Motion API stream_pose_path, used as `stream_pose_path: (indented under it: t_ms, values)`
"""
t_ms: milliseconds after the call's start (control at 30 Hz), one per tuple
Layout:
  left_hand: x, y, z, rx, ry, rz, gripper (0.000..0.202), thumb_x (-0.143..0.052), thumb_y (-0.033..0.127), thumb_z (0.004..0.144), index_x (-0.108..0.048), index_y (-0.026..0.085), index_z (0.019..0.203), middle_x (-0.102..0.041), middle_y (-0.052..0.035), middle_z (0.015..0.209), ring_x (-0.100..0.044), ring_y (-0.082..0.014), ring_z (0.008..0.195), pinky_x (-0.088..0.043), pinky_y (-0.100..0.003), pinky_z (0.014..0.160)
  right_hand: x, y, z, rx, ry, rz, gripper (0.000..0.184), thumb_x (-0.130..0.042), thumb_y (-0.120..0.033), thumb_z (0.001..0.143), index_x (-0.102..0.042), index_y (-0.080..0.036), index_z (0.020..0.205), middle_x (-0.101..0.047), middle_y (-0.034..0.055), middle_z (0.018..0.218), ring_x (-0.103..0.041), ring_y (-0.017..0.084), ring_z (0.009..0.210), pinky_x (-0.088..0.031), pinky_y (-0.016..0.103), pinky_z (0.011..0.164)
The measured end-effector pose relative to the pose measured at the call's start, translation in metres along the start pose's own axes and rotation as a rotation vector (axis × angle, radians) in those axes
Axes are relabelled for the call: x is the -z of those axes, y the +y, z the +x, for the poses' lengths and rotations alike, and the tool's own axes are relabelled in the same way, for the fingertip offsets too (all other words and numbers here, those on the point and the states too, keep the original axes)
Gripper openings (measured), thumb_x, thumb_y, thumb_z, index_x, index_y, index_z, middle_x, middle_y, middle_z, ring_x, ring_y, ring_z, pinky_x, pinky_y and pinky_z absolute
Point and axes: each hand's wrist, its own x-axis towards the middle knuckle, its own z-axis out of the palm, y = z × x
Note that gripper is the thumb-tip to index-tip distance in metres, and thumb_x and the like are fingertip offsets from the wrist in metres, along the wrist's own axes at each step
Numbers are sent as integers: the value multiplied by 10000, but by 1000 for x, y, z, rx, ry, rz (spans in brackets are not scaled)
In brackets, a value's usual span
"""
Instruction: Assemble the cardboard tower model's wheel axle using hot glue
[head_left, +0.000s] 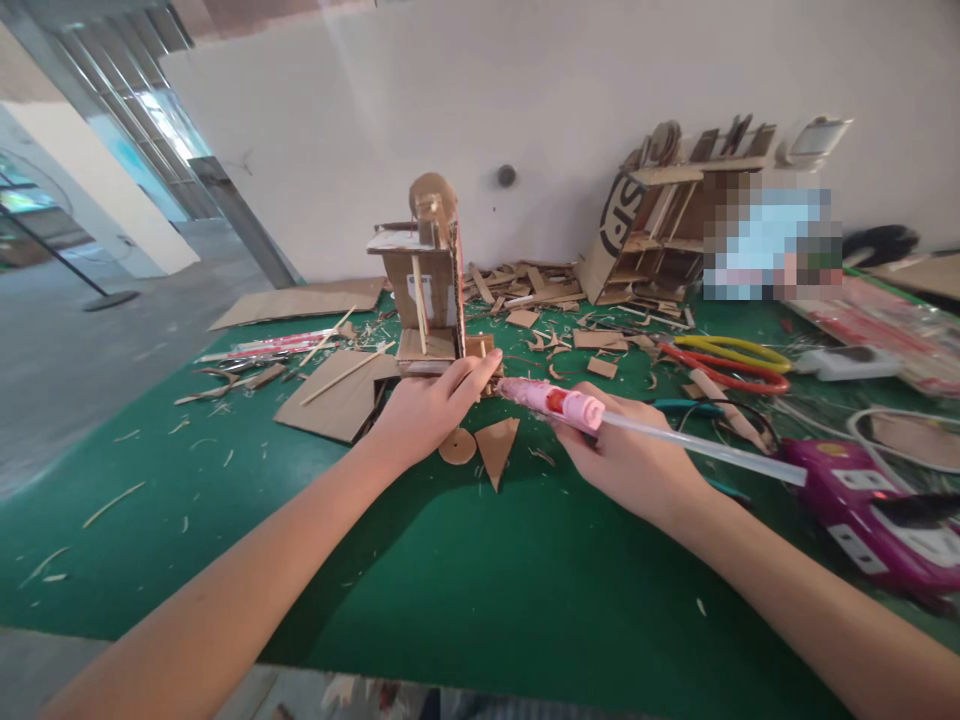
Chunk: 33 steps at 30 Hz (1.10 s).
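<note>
A tall cardboard model [431, 290] stands upright on the green table, with a round disc at its top and wooden sticks in its frame. My left hand [424, 415] grips the base of this model, its fingertips partly hidden behind the base. In my right hand [630, 455] is a pink glue gun [559, 400], a clear glue stick [705, 450] jutting from its rear. The nozzle points at the model's base, close to my left fingertips. Just below lie a small cardboard disc [457, 447] and a cardboard triangle [497, 450].
Scissors with orange and yellow handles [731, 365] and a purple power strip [870, 510] lie at right. Cardboard scraps [540, 285] pile along the wall beside a cardboard shelf [652, 230]. A flat cardboard sheet [330, 395] with a stick on it rests left of the model.
</note>
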Motion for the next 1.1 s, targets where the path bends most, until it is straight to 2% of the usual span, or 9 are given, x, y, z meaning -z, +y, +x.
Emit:
stream_pose_path:
  t_ms: [167, 367, 533, 667, 900, 1100]
  values:
    - [2, 0, 0, 38, 31, 25, 595, -432, 248, 957, -170, 198, 1489, -663, -115, 1138, -677, -160, 715, -463, -248, 506, -1, -1, 1, 4, 4, 20, 176, -435, -344, 888, -467, -214, 773, -576, 8, 648, -530, 154, 543, -259, 244, 503]
    - [-3, -1, -1, 9, 36, -12, 622, -425, 202, 951, -126, 184, 1496, -641, -121, 1208, -685, -167, 807, -481, -237, 525, -1, -2, 1, 11, 8, 30, 176, -426, -345, 891, -473, -215, 782, -581, 12, 659, -540, 158, 553, -270, 246, 509]
    - [-3, 0, -1, 18, 14, -31, 674, -398, 158, 934, -55, 211, 1512, -590, -122, 1302, -679, -146, 733, -478, -234, 503, -1, -2, 2, -2, -4, 23, 175, -424, -348, 890, -479, -215, 791, -586, 15, 663, -543, 162, 553, -268, 244, 502]
    - [0, 1, 1, 34, 12, 3, 689, -416, 192, 939, -36, 181, 1513, -567, -130, 1331, -678, -182, 863, -479, -250, 506, -1, -2, 2, -6, 3, 21, 166, -432, -343, 889, -469, -217, 788, -590, 11, 666, -546, 161, 554, -274, 242, 505]
    - [-5, 0, 0, 83, 12, -21, 649, -398, 218, 953, -69, 175, 1511, -674, -110, 1169, -679, -147, 716, -463, -225, 513, -1, -2, 2, 5, 5, 27, 177, -419, -336, 897, -486, -214, 789, -603, 21, 676, -568, 171, 587, -284, 245, 519]
    - [-9, -1, 0, 89, 10, 10, 675, -413, 175, 922, -90, 181, 1514, -742, -50, 872, -629, -130, 544, -403, -214, 448, -2, -2, 3, -10, -8, 5, 161, -422, -330, 891, -485, -217, 795, -603, 16, 668, -560, 168, 572, -265, 244, 506]
